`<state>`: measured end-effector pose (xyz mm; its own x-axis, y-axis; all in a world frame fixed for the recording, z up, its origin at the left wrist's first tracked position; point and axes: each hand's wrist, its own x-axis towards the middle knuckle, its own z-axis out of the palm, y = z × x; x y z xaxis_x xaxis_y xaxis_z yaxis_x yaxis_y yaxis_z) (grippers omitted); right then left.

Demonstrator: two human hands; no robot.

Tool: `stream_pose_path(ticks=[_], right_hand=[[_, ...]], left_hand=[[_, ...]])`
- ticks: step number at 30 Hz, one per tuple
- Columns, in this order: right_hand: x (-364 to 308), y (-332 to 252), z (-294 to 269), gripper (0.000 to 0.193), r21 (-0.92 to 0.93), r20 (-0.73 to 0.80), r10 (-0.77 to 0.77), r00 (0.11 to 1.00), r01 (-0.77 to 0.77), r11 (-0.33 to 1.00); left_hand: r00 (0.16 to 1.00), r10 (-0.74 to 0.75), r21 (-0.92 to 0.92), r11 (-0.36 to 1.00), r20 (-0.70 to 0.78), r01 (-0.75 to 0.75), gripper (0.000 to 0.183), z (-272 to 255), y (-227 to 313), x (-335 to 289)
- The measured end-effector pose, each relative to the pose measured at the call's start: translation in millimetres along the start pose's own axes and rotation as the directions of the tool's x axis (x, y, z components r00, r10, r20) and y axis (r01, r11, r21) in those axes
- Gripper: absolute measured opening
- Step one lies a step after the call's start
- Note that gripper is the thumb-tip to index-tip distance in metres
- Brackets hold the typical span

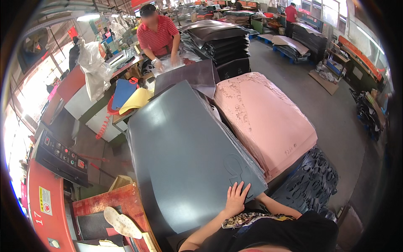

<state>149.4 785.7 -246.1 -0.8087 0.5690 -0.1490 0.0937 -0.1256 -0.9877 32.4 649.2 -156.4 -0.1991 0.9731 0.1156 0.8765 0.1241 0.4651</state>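
Observation:
A large dark grey sheet (pixel 180 138), smooth and slightly shiny, lies on top of a stack in front of me. Near its right front corner my left hand (pixel 236 199) rests flat, fingers spread, close to a curved outline (pixel 233 164) marked on the surface. From the right, my right forearm (pixel 280 206) reaches to the edge of the stack at that same corner. The fingers of my right hand are hidden there, so I cannot see whether they grip the sheet's edge.
Pink sheets (pixel 268 122) are piled right of the grey stack, with dark cut-out scraps (pixel 312 178) below. At left stand a red machine (pixel 46 206) with a control panel (pixel 63 156) and a pale sole-shaped piece (pixel 122 222). A co-worker (pixel 157 35) handles clear plastic beyond.

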Motion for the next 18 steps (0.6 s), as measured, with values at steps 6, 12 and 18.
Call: stream_pose_path(ticks=[6,12,18], right_hand=[[2.7,16.3,-6.9,0.053,0.086,0.073,0.166,0.983,-0.172,0.981],[-1.6,9.4,-0.5,0.048,0.263,0.015,0.216,0.976,-0.213,0.941],[1.5,3.5,2.4,0.048,0.186,0.007,0.201,0.98,-0.199,0.962]], left_hand=[[1.0,-0.003,-0.015,1.0,0.012,0.003,0.099,0.5,-1.6,-0.1],[1.0,-0.011,-0.011,1.0,0.008,0.011,0.096,1.4,-0.6,-1.3],[1.0,-0.005,-0.019,1.0,0.001,0.005,0.099,3.3,-1.3,-2.8]])
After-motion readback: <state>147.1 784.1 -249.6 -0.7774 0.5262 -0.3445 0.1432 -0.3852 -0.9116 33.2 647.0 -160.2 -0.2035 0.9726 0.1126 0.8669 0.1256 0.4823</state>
